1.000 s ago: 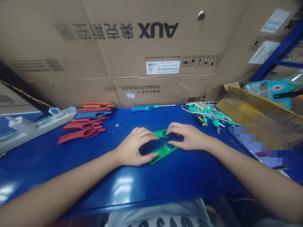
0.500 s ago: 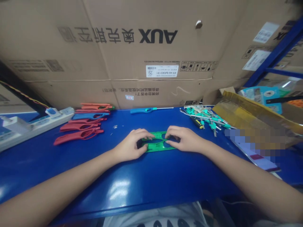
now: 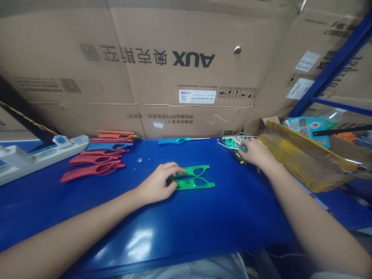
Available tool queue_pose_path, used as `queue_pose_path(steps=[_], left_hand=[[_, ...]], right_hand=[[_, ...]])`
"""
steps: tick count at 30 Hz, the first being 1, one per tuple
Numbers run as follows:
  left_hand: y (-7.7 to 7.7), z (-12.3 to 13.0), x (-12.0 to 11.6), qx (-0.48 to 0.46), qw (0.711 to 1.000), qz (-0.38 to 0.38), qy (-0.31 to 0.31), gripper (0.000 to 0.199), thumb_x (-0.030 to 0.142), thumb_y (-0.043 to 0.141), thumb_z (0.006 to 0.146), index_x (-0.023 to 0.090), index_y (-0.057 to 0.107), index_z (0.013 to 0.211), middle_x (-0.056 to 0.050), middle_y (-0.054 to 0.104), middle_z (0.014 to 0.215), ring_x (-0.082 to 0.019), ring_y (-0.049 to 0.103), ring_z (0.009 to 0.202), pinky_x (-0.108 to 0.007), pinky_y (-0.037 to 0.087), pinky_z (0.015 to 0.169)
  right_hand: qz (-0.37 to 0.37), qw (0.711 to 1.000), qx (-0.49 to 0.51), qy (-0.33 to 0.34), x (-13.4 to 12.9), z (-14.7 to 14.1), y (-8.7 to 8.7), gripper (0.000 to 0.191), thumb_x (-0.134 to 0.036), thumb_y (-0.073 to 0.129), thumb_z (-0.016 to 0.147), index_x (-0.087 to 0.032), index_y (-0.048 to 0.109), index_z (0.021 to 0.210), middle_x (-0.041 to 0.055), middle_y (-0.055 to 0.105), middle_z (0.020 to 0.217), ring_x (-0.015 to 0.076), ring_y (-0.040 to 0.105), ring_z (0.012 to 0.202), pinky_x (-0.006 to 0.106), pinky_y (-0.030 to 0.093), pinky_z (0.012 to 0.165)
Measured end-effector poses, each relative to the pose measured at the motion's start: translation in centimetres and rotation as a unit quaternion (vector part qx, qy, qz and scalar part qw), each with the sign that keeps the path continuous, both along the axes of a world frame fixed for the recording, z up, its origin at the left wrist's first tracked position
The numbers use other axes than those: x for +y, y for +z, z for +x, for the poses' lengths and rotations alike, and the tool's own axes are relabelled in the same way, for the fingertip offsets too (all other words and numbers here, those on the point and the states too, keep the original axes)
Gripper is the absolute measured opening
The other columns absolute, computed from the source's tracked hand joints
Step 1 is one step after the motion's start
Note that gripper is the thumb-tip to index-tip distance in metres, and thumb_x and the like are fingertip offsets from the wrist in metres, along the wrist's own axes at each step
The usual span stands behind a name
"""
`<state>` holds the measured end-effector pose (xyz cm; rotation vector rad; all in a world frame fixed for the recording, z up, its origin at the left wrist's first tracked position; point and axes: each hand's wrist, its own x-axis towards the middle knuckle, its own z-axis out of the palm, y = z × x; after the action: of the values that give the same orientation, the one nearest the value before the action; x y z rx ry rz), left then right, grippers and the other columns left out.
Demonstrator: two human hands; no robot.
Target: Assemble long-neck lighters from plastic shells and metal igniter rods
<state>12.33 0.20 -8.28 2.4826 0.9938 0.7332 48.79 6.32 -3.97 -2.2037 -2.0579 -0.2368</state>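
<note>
Two green lighter casing halves (image 3: pixel 197 183) lie side by side on the blue table, hollow sides up, each with a trigger-guard loop. My left hand (image 3: pixel 161 182) is closed around their left ends, thumb on the near half and fingers over the far one, hiding those ends. At the back right, my right hand (image 3: pixel 257 153) reaches into a pile of teal lighter parts with metal rods (image 3: pixel 232 142). Its fingers are pinched together among the pieces; which piece sits between them is hidden. A black-and-yellow screwdriver (image 3: pixel 238 157) lies just beneath that hand.
Several red, orange and blue lighter casings (image 3: pixel 95 169) lie at the left beside a white power strip (image 3: pixel 46 158). A blue lighter with a metal rod (image 3: pixel 174 140) lies along the back, before a cardboard wall (image 3: pixel 151 85). A taped box (image 3: pixel 305 155) stands on the right.
My right hand has let go of the green casings and moved right and back to the pile of teal parts. My left hand stays on the casings. The view has shifted slightly.
</note>
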Motion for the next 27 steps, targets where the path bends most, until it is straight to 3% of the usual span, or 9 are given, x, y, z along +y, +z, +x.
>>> queue_pose_path(steps=[7, 11, 14, 19, 23, 27], left_hand=[[0.1, 0.0, 0.1, 0.009, 1.0, 0.001, 0.029, 0.05, 0.003, 0.047, 0.071, 0.02, 0.066, 0.114, -0.004, 0.068, 0.105, -0.02, 0.061, 0.09, -0.037, 0.048, 0.083], [0.4, 0.0, -0.2, 0.023, 0.999, 0.009, 0.028, 0.054, 0.005, 0.047, 0.073, 0.02, 0.062, 0.122, -0.005, 0.069, 0.106, -0.021, 0.061, 0.092, -0.039, 0.046, 0.086], [0.8, 0.1, -0.6, 0.042, 0.999, 0.028, 0.017, 0.042, 0.014, 0.051, 0.082, 0.02, 0.061, 0.122, -0.007, 0.069, 0.113, -0.025, 0.062, 0.1, -0.042, 0.045, 0.089], [1.1, 0.1, -1.1, 0.053, 0.997, 0.049, -0.011, 0.036, 0.035, 0.059, 0.092, 0.021, 0.059, 0.125, -0.009, 0.066, 0.119, -0.027, 0.06, 0.111, -0.045, 0.043, 0.1], [1.1, 0.2, -1.2, 0.052, 0.997, 0.043, -0.037, 0.044, 0.041, 0.068, 0.087, 0.022, 0.058, 0.126, -0.009, 0.065, 0.122, -0.026, 0.06, 0.115, -0.043, 0.044, 0.105], [0.8, 0.1, -1.0, 0.058, 0.996, 0.045, -0.042, 0.038, 0.038, 0.065, 0.091, 0.024, 0.06, 0.126, -0.008, 0.065, 0.122, -0.025, 0.059, 0.116, -0.043, 0.045, 0.105]], right_hand=[[-0.019, 0.999, -0.009, -0.032, 0.5, 0.6, -0.6, 0.031, -0.023, 0.061, 0.085, -0.019, 0.063, 0.116, 0.0142, 0.067, 0.116, 0.0306, 0.062, 0.107, 0.04, 0.049, 0.084], [-0.01, 0.999, -0.015, -0.028, 0.6, 0.4, -1.1, 0.019, -0.022, 0.059, 0.084, -0.018, 0.067, 0.101, 0.0168, 0.065, 0.118, 0.0333, 0.058, 0.113, 0.043, 0.046, 0.088], [0.01, 1.0, -0.006, -0.021, 0.8, 0.6, -1.3, 0.015, -0.02, 0.057, 0.084, -0.018, 0.065, 0.096, 0.0161, 0.066, 0.114, 0.0334, 0.058, 0.112, 0.043, 0.045, 0.086], [0.044, 0.998, 0.035, 0.002, 1.2, 1.0, -1.3, 0.006, -0.024, 0.061, 0.079, -0.021, 0.06, 0.084, 0.0099, 0.07, 0.094, 0.028, 0.064, 0.091, 0.034, 0.042, 0.071], [0.079, 0.994, 0.078, 0.023, 1.2, 1.0, -1.0, 0.015, -0.034, 0.065, 0.079, -0.023, 0.056, 0.079, 0.0052, 0.069, 0.078, 0.0239, 0.063, 0.075, 0.03, 0.039, 0.062], [0.135, 0.982, 0.122, 0.057, 0.9, 0.8, -0.7, 0.016, -0.037, 0.064, 0.081, -0.023, 0.056, 0.082, 0.0052, 0.07, 0.082, 0.0228, 0.065, 0.078, 0.03, 0.042, 0.067]])
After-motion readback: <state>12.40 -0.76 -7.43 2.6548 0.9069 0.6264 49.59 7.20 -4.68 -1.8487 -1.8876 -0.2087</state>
